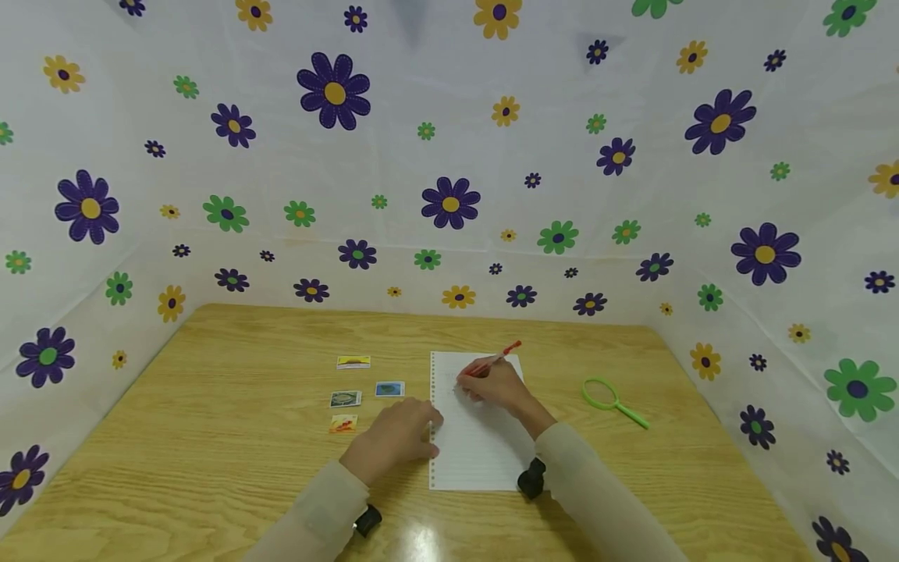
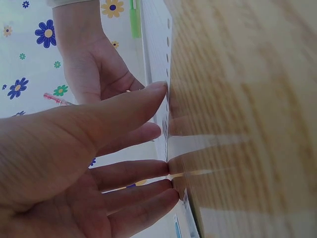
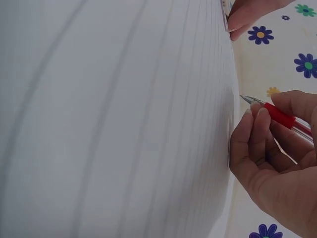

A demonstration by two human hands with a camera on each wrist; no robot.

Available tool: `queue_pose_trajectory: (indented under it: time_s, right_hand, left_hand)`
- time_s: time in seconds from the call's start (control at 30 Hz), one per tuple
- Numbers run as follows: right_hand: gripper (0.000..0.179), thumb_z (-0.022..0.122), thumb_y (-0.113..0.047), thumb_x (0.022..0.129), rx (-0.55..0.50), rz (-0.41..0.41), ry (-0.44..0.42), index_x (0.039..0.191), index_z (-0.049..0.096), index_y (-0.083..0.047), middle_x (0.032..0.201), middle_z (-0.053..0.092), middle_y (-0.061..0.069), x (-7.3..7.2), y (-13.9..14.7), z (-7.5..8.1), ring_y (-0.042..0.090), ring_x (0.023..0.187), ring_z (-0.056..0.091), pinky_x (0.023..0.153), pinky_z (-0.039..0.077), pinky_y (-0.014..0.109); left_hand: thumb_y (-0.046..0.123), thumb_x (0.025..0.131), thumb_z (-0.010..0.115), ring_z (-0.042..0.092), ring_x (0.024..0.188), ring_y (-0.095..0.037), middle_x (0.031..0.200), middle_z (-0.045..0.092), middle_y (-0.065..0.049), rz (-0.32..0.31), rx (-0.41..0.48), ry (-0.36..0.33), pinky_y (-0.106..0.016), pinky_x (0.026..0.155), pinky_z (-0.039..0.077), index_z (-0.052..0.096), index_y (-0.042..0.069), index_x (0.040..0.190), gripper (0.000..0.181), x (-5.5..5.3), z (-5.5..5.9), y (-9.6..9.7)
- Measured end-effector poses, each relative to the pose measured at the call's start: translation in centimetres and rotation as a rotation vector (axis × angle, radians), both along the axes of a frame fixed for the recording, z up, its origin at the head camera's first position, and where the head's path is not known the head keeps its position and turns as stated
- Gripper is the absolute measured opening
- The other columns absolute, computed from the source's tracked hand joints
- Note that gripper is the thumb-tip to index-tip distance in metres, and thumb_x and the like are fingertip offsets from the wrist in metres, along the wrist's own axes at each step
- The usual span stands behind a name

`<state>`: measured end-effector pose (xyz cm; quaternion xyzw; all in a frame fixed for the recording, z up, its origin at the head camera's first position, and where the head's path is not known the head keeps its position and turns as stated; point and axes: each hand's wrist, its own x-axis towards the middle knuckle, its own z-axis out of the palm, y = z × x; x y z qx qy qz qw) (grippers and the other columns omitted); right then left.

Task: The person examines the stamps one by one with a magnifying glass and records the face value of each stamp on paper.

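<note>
A lined sheet of paper (image 1: 477, 457) with punched holes down its left side lies on the table. My right hand (image 1: 502, 386) pinches a red pen (image 1: 511, 349) over the upper part of the sheet. In the right wrist view, the pen's metal tip (image 3: 246, 98) points at the paper, close to its surface, and the other fingers curl in beneath. At the sheet's left edge rests my left hand (image 1: 395, 437), its fingers extended and thumb spread apart. The left wrist view shows those fingertips (image 2: 166, 167) right at the paper's edge and the tabletop.
Several small picture cards, among them a blue one (image 1: 389, 389) and a yellow one (image 1: 353, 362), lie left of the paper. A green magnifying glass (image 1: 630, 414) lies on the right of the wooden table (image 1: 232, 437). Flower-printed white sheeting (image 1: 393, 164) surrounds the table's back and sides.
</note>
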<state>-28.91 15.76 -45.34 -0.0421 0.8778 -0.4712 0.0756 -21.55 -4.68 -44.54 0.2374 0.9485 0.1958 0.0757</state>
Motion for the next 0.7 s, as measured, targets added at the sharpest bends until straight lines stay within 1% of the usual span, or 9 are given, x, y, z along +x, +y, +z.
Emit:
queue_pose_trajectory:
  time_s: [0.13,0.23,0.33,0.43,0.53,0.57,0.7]
  right_hand:
    - [0.015,0.075,-0.021,0.094,-0.015,0.011,0.011,0.102,0.077,-0.008,0.086,0.073,0.005,0.2,0.5,0.1,0.012,0.069,0.062,0.062,0.049,0.022]
    - [0.013,0.075,-0.018,0.093,-0.013,0.015,0.026,0.102,0.074,-0.009,0.089,0.073,0.006,0.3,1.0,0.3,0.013,0.071,0.062,0.063,0.05,0.022]
    - [0.011,0.074,-0.017,0.093,0.023,0.03,0.063,0.101,0.07,-0.01,0.089,0.073,0.008,0.5,1.4,0.7,0.014,0.07,0.063,0.062,0.052,0.023]
    - [0.009,0.074,-0.017,0.094,0.083,0.058,0.099,0.099,0.069,-0.011,0.088,0.073,0.008,0.7,1.9,1.2,0.014,0.069,0.064,0.062,0.053,0.024]
    - [0.007,0.074,-0.016,0.094,0.152,0.115,0.159,0.098,0.071,-0.012,0.09,0.075,0.007,0.9,2.5,1.5,0.012,0.07,0.064,0.063,0.052,0.023]
    - [0.006,0.074,-0.015,0.094,0.172,0.136,0.193,0.098,0.071,-0.011,0.092,0.075,0.008,0.9,2.7,1.6,0.012,0.072,0.064,0.064,0.052,0.023]
    - [0.005,0.073,-0.007,0.093,0.199,0.218,0.317,0.097,0.074,-0.005,0.094,0.076,0.011,1.1,3.6,2.1,0.013,0.078,0.063,0.069,0.051,0.021]
  left_hand:
    - [0.023,0.082,0.088,0.066,0.113,-0.031,0.124,0.072,-0.012,-0.005,-0.005,0.0,-0.049,0.095,0.055,0.075,0.007,0.118,0.041,0.0,0.0,0.0]
    - [0.023,0.083,0.088,0.066,0.11,-0.03,0.122,0.073,-0.012,-0.005,-0.004,-0.003,-0.049,0.094,0.055,0.075,0.006,0.117,0.04,0.0,0.1,0.0]
    - [0.024,0.083,0.087,0.065,0.106,-0.028,0.121,0.073,-0.011,0.0,-0.007,-0.004,-0.047,0.092,0.055,0.075,0.007,0.117,0.04,0.0,0.1,0.0]
    - [0.024,0.084,0.087,0.065,0.104,-0.026,0.121,0.073,-0.01,0.002,-0.008,-0.002,-0.046,0.091,0.055,0.075,0.007,0.118,0.04,0.0,0.1,0.0]
    - [0.024,0.084,0.087,0.065,0.103,-0.026,0.121,0.073,-0.011,0.003,-0.004,-0.004,-0.046,0.091,0.055,0.075,0.007,0.118,0.04,0.1,0.1,-0.1]
    - [0.024,0.083,0.087,0.064,0.103,-0.026,0.121,0.073,-0.011,0.003,-0.003,-0.003,-0.046,0.091,0.055,0.075,0.007,0.118,0.04,0.0,0.1,-0.1]
    - [0.024,0.084,0.087,0.065,0.105,-0.027,0.123,0.072,-0.011,0.005,-0.003,-0.008,-0.047,0.092,0.054,0.075,0.007,0.119,0.041,0.0,0.2,0.0]
